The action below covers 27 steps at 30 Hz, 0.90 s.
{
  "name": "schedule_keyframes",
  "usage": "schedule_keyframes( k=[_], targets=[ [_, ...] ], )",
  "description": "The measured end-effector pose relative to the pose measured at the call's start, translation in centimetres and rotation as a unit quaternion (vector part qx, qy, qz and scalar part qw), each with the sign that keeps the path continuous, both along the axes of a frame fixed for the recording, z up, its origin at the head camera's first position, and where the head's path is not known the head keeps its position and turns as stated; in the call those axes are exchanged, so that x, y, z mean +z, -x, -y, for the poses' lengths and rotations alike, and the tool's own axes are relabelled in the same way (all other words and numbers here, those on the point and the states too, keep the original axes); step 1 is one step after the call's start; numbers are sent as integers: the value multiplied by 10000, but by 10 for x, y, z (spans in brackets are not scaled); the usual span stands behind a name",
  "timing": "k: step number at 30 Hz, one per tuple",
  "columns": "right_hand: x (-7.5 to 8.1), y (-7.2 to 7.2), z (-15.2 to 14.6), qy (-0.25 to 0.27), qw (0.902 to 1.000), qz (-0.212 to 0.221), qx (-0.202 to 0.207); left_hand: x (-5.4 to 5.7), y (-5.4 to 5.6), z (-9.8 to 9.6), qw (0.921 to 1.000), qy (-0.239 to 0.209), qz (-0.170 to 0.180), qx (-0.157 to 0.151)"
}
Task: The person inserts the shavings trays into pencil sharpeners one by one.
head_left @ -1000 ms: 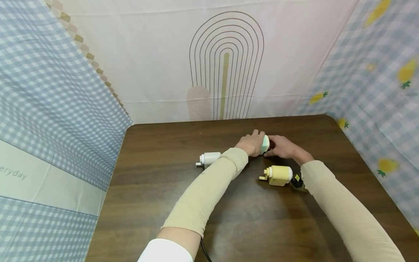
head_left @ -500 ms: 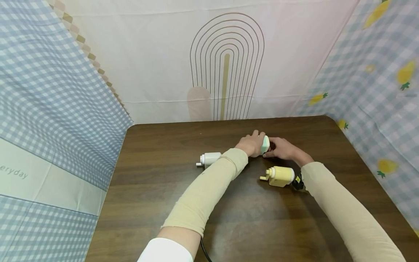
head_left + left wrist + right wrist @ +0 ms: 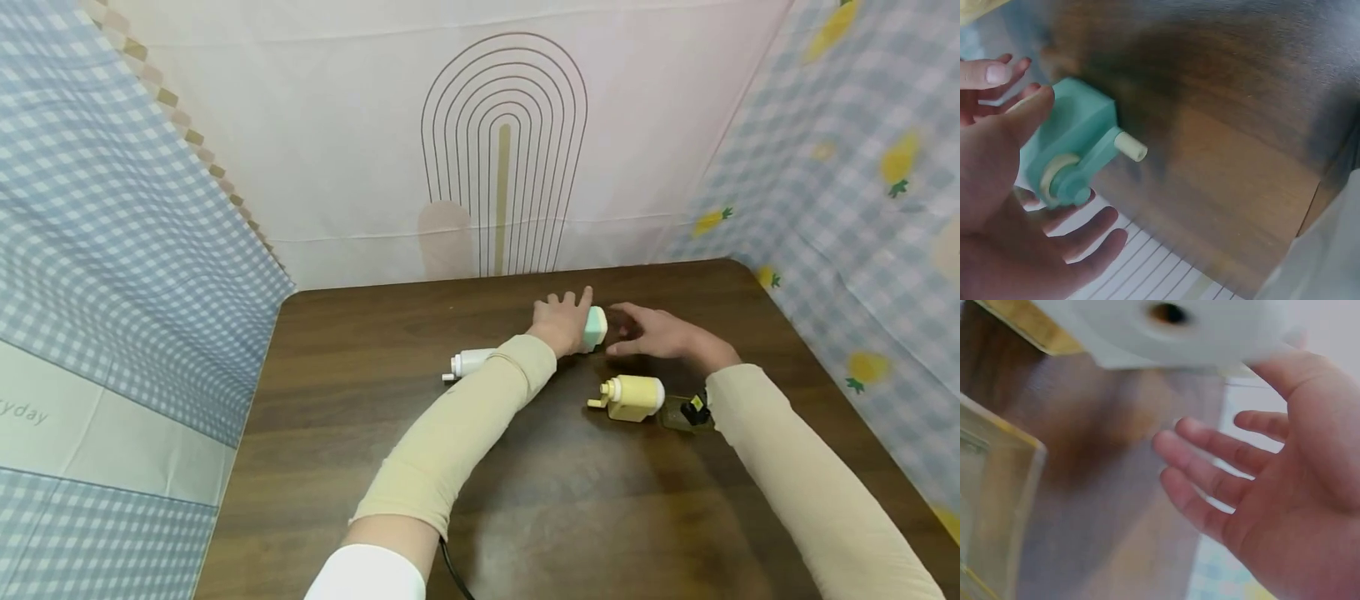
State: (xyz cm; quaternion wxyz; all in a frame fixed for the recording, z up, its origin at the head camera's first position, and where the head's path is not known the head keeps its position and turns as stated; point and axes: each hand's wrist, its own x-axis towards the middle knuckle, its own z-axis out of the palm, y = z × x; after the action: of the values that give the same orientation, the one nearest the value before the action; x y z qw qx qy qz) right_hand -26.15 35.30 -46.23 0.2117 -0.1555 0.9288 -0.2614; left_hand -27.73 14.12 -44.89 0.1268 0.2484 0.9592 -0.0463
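Note:
A turquoise crank pencil sharpener (image 3: 592, 328) with a cream end stands between the two hands near the back of the table. Beside its crank is my left hand (image 3: 557, 323), fingers spread, and in the left wrist view the thumb (image 3: 1030, 114) lies across its body. My right hand (image 3: 660, 333) faces the cream end, its fingers apart. The right wrist view shows the pencil hole in that end (image 3: 1210, 337), with the right thumb at its edge and the other fingers extended, holding nothing.
A yellow crank sharpener (image 3: 636, 397) lies in front of the right hand, with a clear tray (image 3: 677, 413) beside it. Partly behind the left sleeve is a white crank sharpener (image 3: 472, 362). A black cable (image 3: 453, 570) runs under the left forearm. Curtains surround the wooden table (image 3: 352, 467).
My left fingers have spread and drawn back leftward, showing more of the turquoise sharpener. My right hand has opened and moved slightly away from its cream end. The head view has shifted a little.

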Motion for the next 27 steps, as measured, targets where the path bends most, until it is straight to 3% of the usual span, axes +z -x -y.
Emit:
schedule_keyframes(
  k=[4, 11, 17, 20, 23, 27],
  targets=[
    [21, -4, -6, -184, 9995, -253, -65, 16, 2, 15, 9989, -392, 121, -205],
    [43, -11, -4, -496, 9906, -1245, -270, 37, -1, 40, 9956, -770, 28, -527],
    [48, -26, 16, -651, 9732, -2177, -347, 43, -13, 71, 9884, -1163, -622, -749],
    [47, -34, 24, -657, 9607, -2676, -344, 45, -22, 85, 9841, -1411, -859, -653],
    [44, -43, 29, -566, 9496, -3066, -314, 43, -32, 94, 9817, -1580, -939, -499],
    [39, -54, 34, -453, 9422, -3309, -281, 36, -44, 103, 9828, -1612, -859, -275]
  ],
)
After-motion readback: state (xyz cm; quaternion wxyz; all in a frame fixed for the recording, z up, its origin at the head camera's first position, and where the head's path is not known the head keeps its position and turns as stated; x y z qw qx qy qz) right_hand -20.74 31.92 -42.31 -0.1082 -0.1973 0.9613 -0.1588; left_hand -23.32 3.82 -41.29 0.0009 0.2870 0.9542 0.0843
